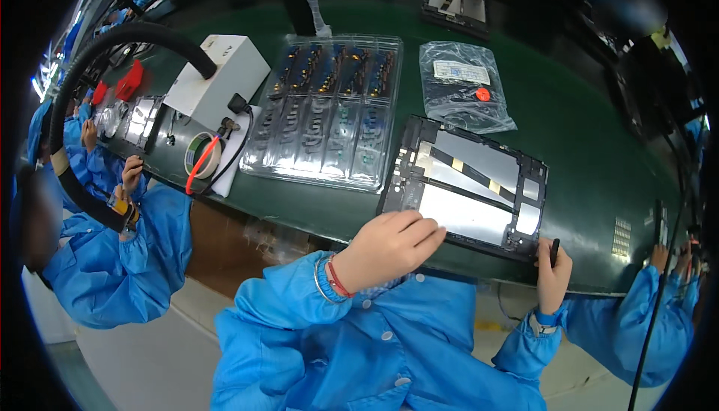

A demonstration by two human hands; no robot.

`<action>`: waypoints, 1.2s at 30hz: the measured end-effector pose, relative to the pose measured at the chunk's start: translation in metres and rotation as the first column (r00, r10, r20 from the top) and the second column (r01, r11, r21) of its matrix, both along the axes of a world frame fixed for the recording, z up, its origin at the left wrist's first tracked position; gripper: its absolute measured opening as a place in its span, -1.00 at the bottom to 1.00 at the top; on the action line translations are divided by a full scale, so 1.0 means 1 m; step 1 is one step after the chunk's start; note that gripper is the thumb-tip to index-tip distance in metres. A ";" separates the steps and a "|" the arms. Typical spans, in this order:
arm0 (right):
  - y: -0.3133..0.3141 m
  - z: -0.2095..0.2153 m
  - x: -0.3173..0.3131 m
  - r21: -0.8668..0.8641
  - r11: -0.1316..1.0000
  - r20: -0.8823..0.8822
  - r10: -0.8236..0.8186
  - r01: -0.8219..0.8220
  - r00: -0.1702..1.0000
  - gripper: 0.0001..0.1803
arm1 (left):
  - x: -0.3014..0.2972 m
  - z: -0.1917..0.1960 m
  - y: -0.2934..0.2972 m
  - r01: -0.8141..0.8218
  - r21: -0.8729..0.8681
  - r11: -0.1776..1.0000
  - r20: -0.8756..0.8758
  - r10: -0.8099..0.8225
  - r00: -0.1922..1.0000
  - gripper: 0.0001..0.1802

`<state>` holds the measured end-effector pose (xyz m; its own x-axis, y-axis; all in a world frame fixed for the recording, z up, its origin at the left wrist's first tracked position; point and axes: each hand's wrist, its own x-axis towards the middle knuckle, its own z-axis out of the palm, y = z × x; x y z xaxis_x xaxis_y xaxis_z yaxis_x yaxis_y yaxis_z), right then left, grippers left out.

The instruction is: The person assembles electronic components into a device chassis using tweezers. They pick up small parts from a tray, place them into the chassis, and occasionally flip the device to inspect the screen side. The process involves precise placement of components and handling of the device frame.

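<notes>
Right hand grips a black stick (mostly hidden); left hand curls at the opened device, its hold unclear.

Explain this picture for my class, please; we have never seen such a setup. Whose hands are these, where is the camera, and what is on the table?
There is no robot here, just a person's two bare hands. The picture comes from a wide fisheye camera on that person's head, looking down, so straight edges bend. The left hand is at the near edge of a flat device with its inside showing; whether it pinches anything is hidden. The right hand, at the near right corner, holds a black stick. Also on the green table are a clear tray of small parts, a plastic bag and a white box.
</notes>
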<state>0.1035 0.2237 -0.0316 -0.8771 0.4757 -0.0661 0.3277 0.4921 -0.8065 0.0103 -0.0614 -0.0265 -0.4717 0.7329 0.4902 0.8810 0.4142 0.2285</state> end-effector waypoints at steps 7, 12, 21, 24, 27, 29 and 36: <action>0.001 0.010 0.014 0.171 0.985 -0.283 0.031 0.018 0.959 -0.78 | -0.123 0.061 -0.054 -0.292 0.035 0.956 -0.070 0.294 0.953 -0.82; -0.028 0.037 0.022 0.086 0.995 -0.336 -0.016 0.048 0.942 -0.80 | -0.247 0.041 -0.149 -0.689 -0.224 0.689 -0.161 0.671 0.724 -0.80; -0.058 0.045 0.025 0.092 0.994 -0.380 0.096 -0.065 0.920 -0.82 | -0.265 0.017 -0.137 -0.727 -0.381 0.572 -0.310 0.661 0.683 -0.84; -0.068 0.040 0.020 0.029 0.994 -0.451 0.110 -0.109 0.886 -0.80 | -0.260 0.040 -0.147 -0.747 -0.237 0.621 -0.144 0.738 0.659 -0.85; -0.085 0.049 0.011 -0.157 0.964 -0.451 0.123 -0.214 0.884 -0.79 | -0.194 0.099 -0.133 -0.666 0.251 0.703 -0.035 0.694 0.719 -0.87; -0.095 0.049 -0.005 -0.225 0.923 -0.441 0.189 -0.312 0.877 -0.79 | -0.150 0.117 -0.104 -0.528 0.445 0.723 -0.052 0.610 0.791 -0.83; -0.141 0.067 -0.060 -0.750 0.390 -0.428 0.330 -0.535 0.841 -0.69 | -0.029 0.086 -0.042 0.241 0.197 0.950 -0.559 -0.093 0.824 -0.76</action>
<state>0.0438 0.0831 0.0352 -0.9869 -0.1606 -0.0142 0.0772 -0.3936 -0.9160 -0.0182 -0.1039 0.0594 0.0397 0.5944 0.8032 0.9428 0.2439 -0.2271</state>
